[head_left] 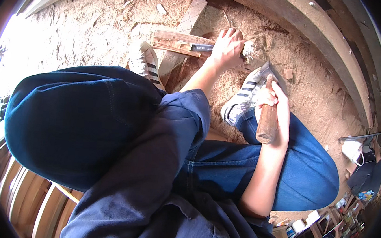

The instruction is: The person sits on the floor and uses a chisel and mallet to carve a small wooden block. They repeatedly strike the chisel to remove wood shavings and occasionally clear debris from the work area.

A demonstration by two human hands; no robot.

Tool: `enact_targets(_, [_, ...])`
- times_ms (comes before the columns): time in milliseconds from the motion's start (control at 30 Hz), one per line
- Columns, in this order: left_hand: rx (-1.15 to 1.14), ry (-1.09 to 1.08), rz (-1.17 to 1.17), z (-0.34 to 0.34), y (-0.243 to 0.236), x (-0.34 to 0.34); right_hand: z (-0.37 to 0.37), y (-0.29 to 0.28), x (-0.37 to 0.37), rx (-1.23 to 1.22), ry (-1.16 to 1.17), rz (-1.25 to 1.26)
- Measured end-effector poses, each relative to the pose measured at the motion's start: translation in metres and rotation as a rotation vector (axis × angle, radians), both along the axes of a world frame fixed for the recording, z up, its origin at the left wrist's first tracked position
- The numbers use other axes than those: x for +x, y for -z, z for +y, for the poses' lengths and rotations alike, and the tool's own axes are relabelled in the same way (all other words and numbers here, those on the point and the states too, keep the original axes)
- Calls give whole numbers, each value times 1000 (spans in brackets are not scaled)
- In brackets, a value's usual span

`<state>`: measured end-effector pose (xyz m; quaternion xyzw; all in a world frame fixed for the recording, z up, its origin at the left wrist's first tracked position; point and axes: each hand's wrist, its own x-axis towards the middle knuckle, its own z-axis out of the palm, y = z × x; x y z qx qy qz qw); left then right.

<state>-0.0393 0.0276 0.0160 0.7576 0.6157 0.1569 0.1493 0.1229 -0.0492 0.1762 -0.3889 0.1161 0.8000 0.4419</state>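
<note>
My left hand (pixel 228 47) is closed around a chisel, and its dark metal blade (pixel 200 47) sticks out to the left. That blade lies along a reddish wooden board (pixel 166 38), beside a pale, chipped cut in the wood. A whitish, frayed lump (pixel 248 50) shows at the right side of this hand. Near my right knee, my right hand (pixel 281 108) grips a thick wooden handle (pixel 267 123), its blunt butt end toward me. The far end of the handled tool is partly hidden by the fingers, so I cannot tell its head.
My striped shoes (pixel 146 63) stand on either side near the board, on ground covered in sawdust. Tile pieces (pixel 192 15) lie beyond the board. A small wood block (pixel 288 74) rests by the right shoe. Large curved timbers (pixel 332 47) border the far right; another person (pixel 367 171) is at the right edge.
</note>
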Motion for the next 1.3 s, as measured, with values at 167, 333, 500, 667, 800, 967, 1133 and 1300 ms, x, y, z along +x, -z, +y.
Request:
enact_targets(167, [-323,25,1,13,-10,-3,7,6,11,-155,106,232])
enact_targets(333, [-280,99,-52,17,6,2,7,-1,1,-193,169,238])
enact_targets(500, [-364,20,17,17,-1,-3,10,4,-6,-230,69,201])
enact_targets(667, [-297,16,73,17,12,-4,10,12,-8,-273,6,154])
enact_targets(800, [-154,-21,48,19,24,10,11,8,-1,-247,10,150])
enact_targets(967, [-61,-59,116,12,33,-1,11,9,-8,-228,4,135])
enact_targets(1133, [-223,143,34,16,22,0,8,9,1,-209,13,125])
enact_targets(1300, [-41,-28,-63,-8,21,3,0,0,-10,-85,-164,-245])
